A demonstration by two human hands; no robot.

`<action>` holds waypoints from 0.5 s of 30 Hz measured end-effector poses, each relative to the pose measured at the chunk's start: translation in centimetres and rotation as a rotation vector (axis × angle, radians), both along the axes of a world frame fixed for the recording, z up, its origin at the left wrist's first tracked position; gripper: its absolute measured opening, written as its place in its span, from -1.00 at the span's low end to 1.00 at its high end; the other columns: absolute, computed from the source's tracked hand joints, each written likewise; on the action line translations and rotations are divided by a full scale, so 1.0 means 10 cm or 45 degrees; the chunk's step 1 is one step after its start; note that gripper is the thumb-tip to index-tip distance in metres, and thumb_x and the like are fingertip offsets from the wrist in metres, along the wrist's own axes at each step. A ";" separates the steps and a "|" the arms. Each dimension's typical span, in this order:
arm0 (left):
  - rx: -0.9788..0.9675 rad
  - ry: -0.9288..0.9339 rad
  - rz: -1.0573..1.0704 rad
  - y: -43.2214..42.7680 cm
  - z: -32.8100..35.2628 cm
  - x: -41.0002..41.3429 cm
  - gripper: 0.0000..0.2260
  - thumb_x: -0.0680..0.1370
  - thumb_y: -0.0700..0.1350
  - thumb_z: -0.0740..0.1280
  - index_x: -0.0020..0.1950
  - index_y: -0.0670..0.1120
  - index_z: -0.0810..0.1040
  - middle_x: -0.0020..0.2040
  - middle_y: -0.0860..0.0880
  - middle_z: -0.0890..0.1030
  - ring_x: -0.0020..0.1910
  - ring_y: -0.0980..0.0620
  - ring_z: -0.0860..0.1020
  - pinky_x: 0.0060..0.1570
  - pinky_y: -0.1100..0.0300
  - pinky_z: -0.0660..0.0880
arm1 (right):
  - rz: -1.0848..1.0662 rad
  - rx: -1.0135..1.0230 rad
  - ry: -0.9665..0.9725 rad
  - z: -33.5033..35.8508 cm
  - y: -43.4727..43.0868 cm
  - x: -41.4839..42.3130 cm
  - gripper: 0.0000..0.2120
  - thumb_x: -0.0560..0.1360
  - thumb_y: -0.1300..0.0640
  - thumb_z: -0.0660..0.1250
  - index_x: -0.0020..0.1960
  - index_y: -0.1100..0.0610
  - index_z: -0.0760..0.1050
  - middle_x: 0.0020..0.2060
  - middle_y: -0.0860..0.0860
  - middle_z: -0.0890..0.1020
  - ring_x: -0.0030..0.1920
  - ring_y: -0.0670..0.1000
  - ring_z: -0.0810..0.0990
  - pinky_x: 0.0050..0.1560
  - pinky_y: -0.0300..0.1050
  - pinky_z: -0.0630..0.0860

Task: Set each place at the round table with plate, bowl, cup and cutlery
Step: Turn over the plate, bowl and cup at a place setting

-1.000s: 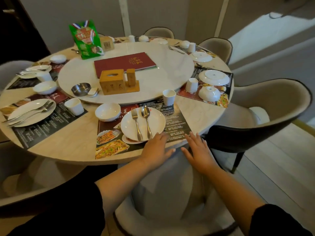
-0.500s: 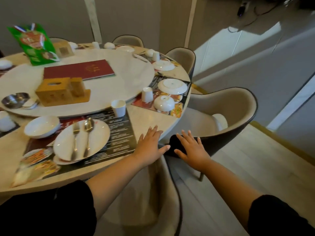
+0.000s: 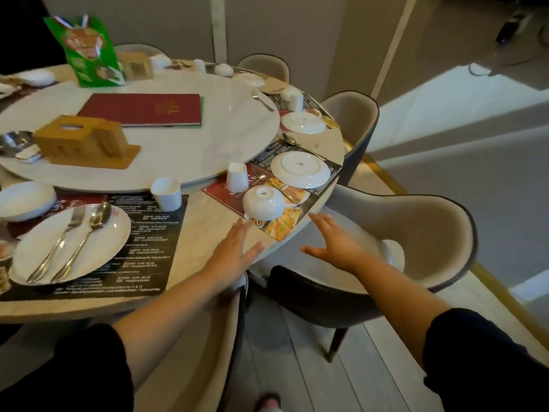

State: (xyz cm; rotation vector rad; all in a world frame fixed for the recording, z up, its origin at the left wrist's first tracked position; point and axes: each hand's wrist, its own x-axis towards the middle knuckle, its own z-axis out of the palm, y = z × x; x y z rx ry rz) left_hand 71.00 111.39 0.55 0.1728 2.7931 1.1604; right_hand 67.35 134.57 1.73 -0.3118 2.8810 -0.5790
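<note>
- Both hands have moved right along the table's rim since half a second ago, away from the laid place and up to the next one.
- Left hand (image 3: 234,254) is flat, fingers straight and spread, holding nothing. It lies over the bare edge of the round table (image 3: 214,221), fingertips just short of the overturned bowl (image 3: 263,202). Whether the palm touches the top cannot be told.
- Right hand (image 3: 332,242) is open too, fingers fanned, empty, off the rim above the chair (image 3: 416,233), near the corner of the food-print placemat (image 3: 283,230).
- On that placemat the overturned bowl stands nearest, the overturned cup (image 3: 236,177) behind it to the left and the overturned plate (image 3: 300,169) behind to the right. A loose fork (image 3: 277,185) lies between bowl and plate, and a loose spoon (image 3: 303,147) lies beyond the plate.
- At the laid place to the left, the upright plate (image 3: 35,257) bears a fork (image 3: 59,242) and a spoon (image 3: 86,236) side by side, with an upright cup (image 3: 166,193) and an upright bowl (image 3: 25,200) behind it.
- On the turntable (image 3: 193,150) are a red menu (image 3: 145,110), a wooden holder (image 3: 83,144) and a green bag (image 3: 86,52).
</note>
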 end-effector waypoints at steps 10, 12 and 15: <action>0.343 -0.012 0.162 0.07 -0.26 -1.40 -0.47 0.54 0.22 0.16 0.43 -0.02 0.30 0.41 0.04 0.36 0.40 0.07 0.31 0.44 -0.01 0.23 | 0.306 -0.100 -0.058 -0.28 -0.30 -1.31 -0.01 0.36 -0.07 0.48 0.55 0.04 -0.10 0.54 0.06 -0.06 0.53 0.08 -0.04 0.48 -0.03 0.01; 0.368 -0.081 0.211 0.11 -0.30 -1.61 -0.42 0.55 0.21 0.15 0.50 -0.04 0.22 0.44 0.09 0.28 0.45 0.09 0.22 0.48 0.05 0.13 | 0.371 -0.090 -0.044 -0.30 -0.37 -1.52 0.02 0.34 -0.09 0.49 0.55 0.06 -0.11 0.54 0.07 -0.06 0.53 0.08 -0.07 0.49 -0.02 -0.02; 0.377 -0.143 0.234 0.09 -0.37 -1.82 -0.51 0.58 0.15 0.11 0.43 -0.07 0.33 0.41 0.00 0.39 0.41 0.03 0.31 0.42 0.08 0.21 | 0.467 -0.087 -0.044 -0.38 -0.47 -1.79 0.07 0.30 -0.14 0.51 0.55 0.09 -0.08 0.54 0.06 -0.02 0.53 0.07 -0.05 0.49 0.00 -0.02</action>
